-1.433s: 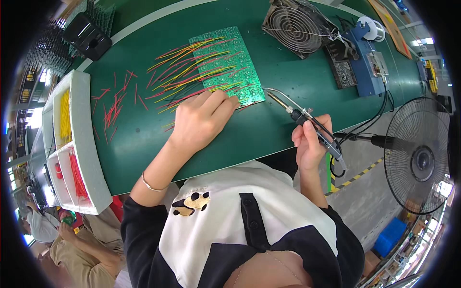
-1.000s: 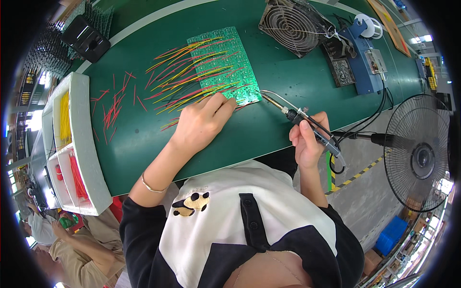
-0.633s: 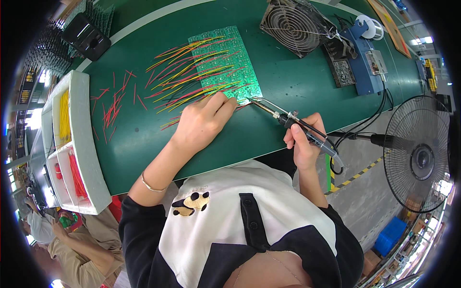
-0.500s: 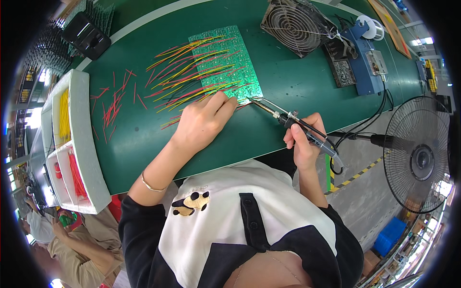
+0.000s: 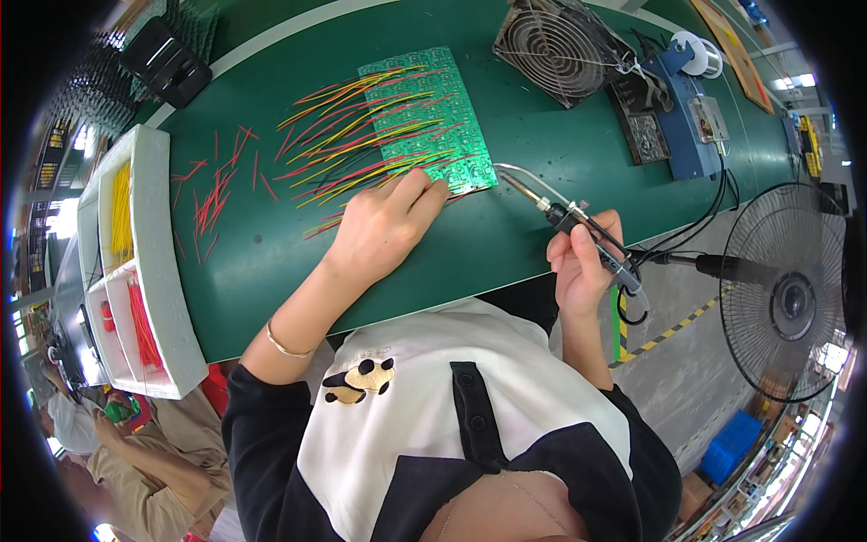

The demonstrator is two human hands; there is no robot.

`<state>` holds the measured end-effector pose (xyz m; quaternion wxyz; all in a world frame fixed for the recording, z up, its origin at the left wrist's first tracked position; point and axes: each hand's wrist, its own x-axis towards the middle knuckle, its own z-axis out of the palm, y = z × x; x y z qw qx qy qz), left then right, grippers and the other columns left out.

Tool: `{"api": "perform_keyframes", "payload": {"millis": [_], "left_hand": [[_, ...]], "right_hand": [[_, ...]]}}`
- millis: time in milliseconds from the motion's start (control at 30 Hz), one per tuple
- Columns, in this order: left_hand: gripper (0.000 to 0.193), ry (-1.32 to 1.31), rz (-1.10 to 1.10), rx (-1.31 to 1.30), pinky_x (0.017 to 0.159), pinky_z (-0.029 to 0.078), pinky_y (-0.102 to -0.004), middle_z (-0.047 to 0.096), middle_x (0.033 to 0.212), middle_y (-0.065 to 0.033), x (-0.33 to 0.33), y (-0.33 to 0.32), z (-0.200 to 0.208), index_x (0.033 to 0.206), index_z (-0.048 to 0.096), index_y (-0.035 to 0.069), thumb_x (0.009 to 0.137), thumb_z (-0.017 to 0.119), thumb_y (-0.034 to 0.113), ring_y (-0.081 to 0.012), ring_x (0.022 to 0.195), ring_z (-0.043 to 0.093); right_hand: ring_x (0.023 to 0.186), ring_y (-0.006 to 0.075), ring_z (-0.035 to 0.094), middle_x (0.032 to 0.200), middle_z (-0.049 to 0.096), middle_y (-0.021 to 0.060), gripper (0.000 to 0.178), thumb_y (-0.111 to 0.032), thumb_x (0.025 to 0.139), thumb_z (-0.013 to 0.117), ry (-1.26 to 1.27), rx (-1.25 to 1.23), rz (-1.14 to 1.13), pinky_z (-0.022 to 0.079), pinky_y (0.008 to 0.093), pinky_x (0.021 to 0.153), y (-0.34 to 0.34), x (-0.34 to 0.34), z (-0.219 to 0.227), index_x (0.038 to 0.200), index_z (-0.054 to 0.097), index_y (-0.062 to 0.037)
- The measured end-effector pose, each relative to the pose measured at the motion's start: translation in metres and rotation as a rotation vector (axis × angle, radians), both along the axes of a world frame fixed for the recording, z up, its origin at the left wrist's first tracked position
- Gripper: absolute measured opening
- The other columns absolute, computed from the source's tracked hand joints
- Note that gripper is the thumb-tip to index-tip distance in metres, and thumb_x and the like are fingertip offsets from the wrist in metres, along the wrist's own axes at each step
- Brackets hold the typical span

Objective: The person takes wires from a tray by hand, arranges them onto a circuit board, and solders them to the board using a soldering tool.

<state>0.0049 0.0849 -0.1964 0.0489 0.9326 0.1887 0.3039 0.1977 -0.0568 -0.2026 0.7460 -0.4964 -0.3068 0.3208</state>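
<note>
My left hand is closed in a pinch at the near edge of a green circuit board panel. A red wire shows just past its fingertips; the grip itself is mostly hidden. Rows of red, yellow and black wires lie across the board and stick out to its left, some passing under this hand. In my right hand is a soldering iron with a thin metal feed tube beside its tip. That tip points up and left, just off the board's right edge.
Loose red wires lie left of the board. A white foam tray with yellow and red wires stands at the left edge. At the back are a square fan and a blue machine with a solder spool. A floor fan stands right.
The soldering iron has moved right and slightly up, its tip leaving the board's near corner. My left hand has stayed almost still at the board's edge.
</note>
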Motion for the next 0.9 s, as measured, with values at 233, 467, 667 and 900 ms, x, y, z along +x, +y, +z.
{"api": "perform_keyframes", "payload": {"millis": [233,467,667,900], "left_hand": [[0.017,-0.006,0.081,0.155,0.052,0.045,-0.0253,0.051,0.073,-0.0003,-0.001,-0.001,0.0,0.082,0.061,0.01,0.07,0.07,0.017,-0.0148,0.067,0.051],[0.022,0.023,0.071,0.111,0.06,0.047,-0.0285,0.052,0.082,-0.0005,-0.002,-0.005,0.0,0.083,0.059,0.009,0.072,0.07,0.024,-0.0158,0.078,0.052],[0.02,0.139,0.072,0.111,0.059,0.047,-0.0285,0.051,0.081,-0.0018,-0.014,-0.017,0.01,0.081,0.057,0.008,0.068,0.067,0.019,-0.0165,0.076,0.052],[0.031,-0.007,0.045,0.062,0.062,0.048,-0.0317,0.054,0.084,-0.0039,-0.017,-0.038,0.028,0.092,0.059,0.006,0.067,0.069,0.021,-0.0193,0.081,0.055]], "right_hand": [[0.05,0.0092,0.045,0.063,0.053,0.0043,0.012,-0.014,0.089,0.054,-0.021,0.017,-0.234,0.035,0.0227,0.047,0.017,0.022,0.014,0.082,0.048,-0.0078],[0.05,0.0066,0.042,0.06,0.053,0.0022,0.018,-0.016,0.088,0.057,-0.053,-0.02,-0.323,0.033,0.0215,0.05,0.033,0.051,0.002,0.075,0.047,-0.0093],[0.051,0.0067,0.043,0.061,0.052,0.0021,0.018,-0.016,0.089,0.057,-0.03,0.011,-0.281,0.034,0.0221,0.049,0.037,0.044,0.002,0.075,0.047,-0.0094],[0.05,0.0058,0.041,0.06,0.05,0.0015,0.016,-0.014,0.088,0.057,-0.002,0.045,-0.285,0.03,0.0198,0.046,0.033,0.053,-0.002,0.077,0.046,-0.0085]]}}
